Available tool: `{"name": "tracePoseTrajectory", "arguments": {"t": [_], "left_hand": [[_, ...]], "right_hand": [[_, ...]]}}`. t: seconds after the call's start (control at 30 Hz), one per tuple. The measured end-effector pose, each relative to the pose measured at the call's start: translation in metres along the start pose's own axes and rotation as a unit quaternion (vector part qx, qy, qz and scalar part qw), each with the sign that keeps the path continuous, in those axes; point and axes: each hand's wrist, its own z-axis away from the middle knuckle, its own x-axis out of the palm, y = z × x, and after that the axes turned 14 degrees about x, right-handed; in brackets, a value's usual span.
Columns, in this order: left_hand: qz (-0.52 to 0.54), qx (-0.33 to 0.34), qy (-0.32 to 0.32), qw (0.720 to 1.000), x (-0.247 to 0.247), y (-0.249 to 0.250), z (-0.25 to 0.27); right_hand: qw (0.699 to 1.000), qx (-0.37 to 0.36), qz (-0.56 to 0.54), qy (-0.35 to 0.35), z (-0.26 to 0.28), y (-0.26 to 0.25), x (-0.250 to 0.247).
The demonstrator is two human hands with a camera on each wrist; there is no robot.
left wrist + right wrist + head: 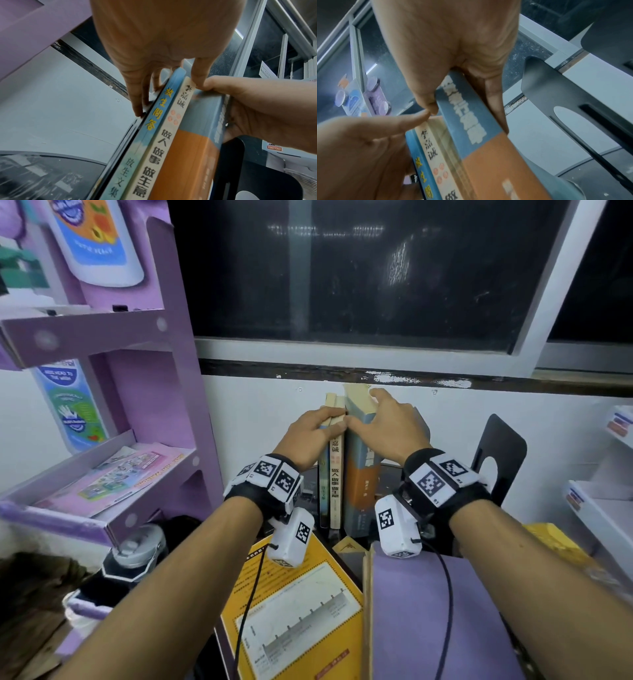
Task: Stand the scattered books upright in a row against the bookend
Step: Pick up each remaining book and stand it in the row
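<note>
Three books stand upright near the wall: a thin blue-spined book, a cream-spined book and a thick blue-and-orange book. My left hand pinches the tops of the two thin books, thumb on the cream spine. My right hand grips the top of the thick book, with its fingers down the right cover. The two thumbs touch. The black metal bookend stands apart to the right of the books. A yellow book and a purple book lie flat in front.
A purple shelf unit with leaflets stands at the left, with a bottle below it. White trays are at the right. Another yellow book lies flat at the right. A white wall and a window sill run close behind the books.
</note>
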Motion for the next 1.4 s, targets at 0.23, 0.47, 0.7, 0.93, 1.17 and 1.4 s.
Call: {"name": "tracePoseTrajectory", "arguments": {"t": [0.23, 0.47, 0.7, 0.93, 1.17, 1.4], "left_hand": [[0.039, -0.016, -0.009, 0.999, -0.006, -0.002, 0.007], [0.043, -0.01, -0.006, 0.999, -0.002, 0.003, 0.007], [0.014, 0.018, 0.005, 1.0, 0.003, -0.001, 0.006], [0.032, 0.01, 0.009, 0.999, 0.002, -0.005, 0.006], [0.033, 0.018, 0.004, 0.999, 0.001, -0.006, 0.007], [0.047, 0.013, 0.007, 0.999, -0.001, -0.008, 0.007]], "right_hand": [[0.993, -0.042, 0.031, -0.105, 0.003, 0.003, -0.012], [0.989, -0.066, 0.087, -0.1, 0.004, 0.011, -0.012], [0.995, -0.063, 0.033, -0.071, 0.004, 0.014, 0.001], [0.996, -0.058, 0.014, -0.071, 0.002, 0.011, 0.005], [0.996, -0.052, 0.014, -0.075, -0.004, 0.007, 0.008], [0.995, -0.059, 0.025, -0.072, -0.009, 0.005, 0.011]]}}
